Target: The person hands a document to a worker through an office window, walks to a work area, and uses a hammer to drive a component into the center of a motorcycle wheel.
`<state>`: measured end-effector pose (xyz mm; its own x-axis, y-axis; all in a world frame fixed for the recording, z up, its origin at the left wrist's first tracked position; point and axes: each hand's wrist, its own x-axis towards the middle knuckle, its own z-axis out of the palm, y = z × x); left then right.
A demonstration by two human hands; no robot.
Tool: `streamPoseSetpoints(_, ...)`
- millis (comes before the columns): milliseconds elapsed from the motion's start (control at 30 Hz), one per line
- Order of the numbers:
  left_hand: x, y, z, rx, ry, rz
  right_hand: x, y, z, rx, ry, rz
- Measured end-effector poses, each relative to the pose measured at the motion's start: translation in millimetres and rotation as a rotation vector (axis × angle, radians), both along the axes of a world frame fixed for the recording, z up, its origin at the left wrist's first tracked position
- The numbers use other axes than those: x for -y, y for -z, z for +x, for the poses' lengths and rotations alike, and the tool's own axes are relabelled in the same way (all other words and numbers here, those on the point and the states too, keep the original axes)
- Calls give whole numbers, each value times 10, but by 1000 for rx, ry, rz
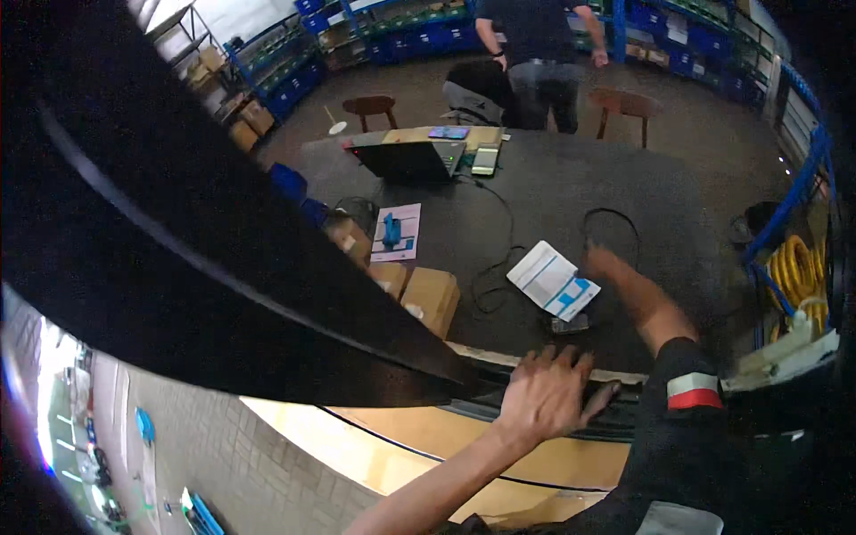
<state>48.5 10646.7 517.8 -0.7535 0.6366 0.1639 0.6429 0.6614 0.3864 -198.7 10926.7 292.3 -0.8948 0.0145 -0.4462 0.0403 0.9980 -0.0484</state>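
My left hand (548, 392) rests with fingers spread on a dark ledge with a pale strip along it. Farther forward, my right hand (604, 260) reaches over the dark tabletop, just beside a white printed paper (544, 267) with blue blocks; its fingers are blurred and partly hidden, and whether they hold anything is unclear. The paper partly covers a small dark object (569, 325). A thin black cable (629, 218) loops just beyond that hand. A large black panel (223, 250) fills much of the left side, close to the camera.
The table (678, 205) holds a laptop (401, 160), phone (484, 160), pink sheet (395, 245) with blue object, and cardboard boxes (430, 299). Beyond are a person (535, 36), stools (624, 102) and blue-bin shelves (415, 31). Yellow hose coils (794, 276) hang at right.
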Motion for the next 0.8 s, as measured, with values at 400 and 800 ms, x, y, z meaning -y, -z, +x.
streamPoseSetpoints(400, -42, 42, 4, 6, -32, 49, -29, 783, 419, -131, 590, -232)
streamPoseSetpoints(800, -122, -7, 19, -35, -20, 64, -390, 910, 95, -46, 497, -49)
